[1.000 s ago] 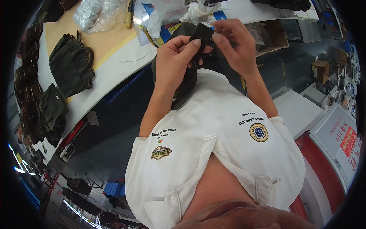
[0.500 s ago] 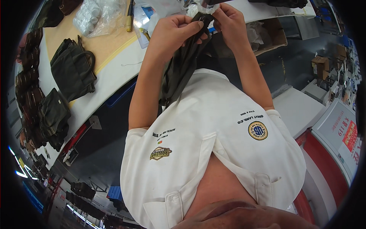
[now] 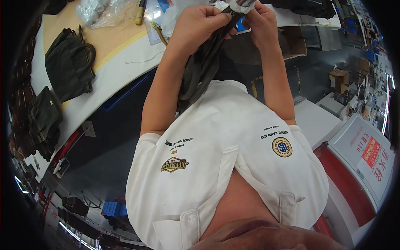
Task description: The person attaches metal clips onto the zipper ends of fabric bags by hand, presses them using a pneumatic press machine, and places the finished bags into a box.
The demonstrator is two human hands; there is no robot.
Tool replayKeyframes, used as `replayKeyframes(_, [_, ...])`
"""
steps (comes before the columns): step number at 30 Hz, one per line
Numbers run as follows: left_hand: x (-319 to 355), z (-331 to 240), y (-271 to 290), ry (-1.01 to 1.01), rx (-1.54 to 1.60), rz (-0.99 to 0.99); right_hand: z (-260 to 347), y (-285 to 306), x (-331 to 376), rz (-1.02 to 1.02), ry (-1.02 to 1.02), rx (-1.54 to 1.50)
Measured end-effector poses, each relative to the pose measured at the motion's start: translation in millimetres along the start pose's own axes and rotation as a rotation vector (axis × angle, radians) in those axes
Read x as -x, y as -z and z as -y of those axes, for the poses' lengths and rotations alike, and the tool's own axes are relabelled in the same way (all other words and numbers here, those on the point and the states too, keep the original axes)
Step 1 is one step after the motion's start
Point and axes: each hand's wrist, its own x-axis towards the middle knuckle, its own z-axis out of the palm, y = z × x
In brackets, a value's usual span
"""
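My left hand (image 3: 200, 23) and my right hand (image 3: 258, 18) are raised together near the top of the view. Both grip the top of a dark olive fabric bag (image 3: 202, 71) whose body and straps hang down between my forearms against my white shirt. A bit of white crumpled paper (image 3: 239, 5) shows at the bag's top, just above my right fingers. The bag's opening is hidden by my hands.
A white worktable (image 3: 121, 71) runs along the upper left with a tan board (image 3: 104, 37) on it. Two dark bags (image 3: 68, 62) (image 3: 41, 116) lie there, plus clear plastic wrapping (image 3: 98, 10). A cardboard box (image 3: 291, 39) and a red-and-white cabinet (image 3: 362, 162) stand to the right.
Both hands have lifted the bag higher and farther from my body; the bag now hangs stretched out below them instead of bunched between my hands.
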Motion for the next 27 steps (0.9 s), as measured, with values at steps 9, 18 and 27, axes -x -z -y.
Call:
replayKeyframes(9, [-1, -1, 1, 0.193, -0.058, 0.077, 8, -7, 2, -0.105, -0.078, 0.029])
replayKeyframes(18, [-3, 9, -3, 0.023, 0.110, -0.051, 18, -15, 2, -0.045, -0.082, -0.019])
replayKeyframes(27, [-2, 14, -2, 0.048, 0.139, -0.020, 10, -9, 1, -0.064, -0.116, 0.022])
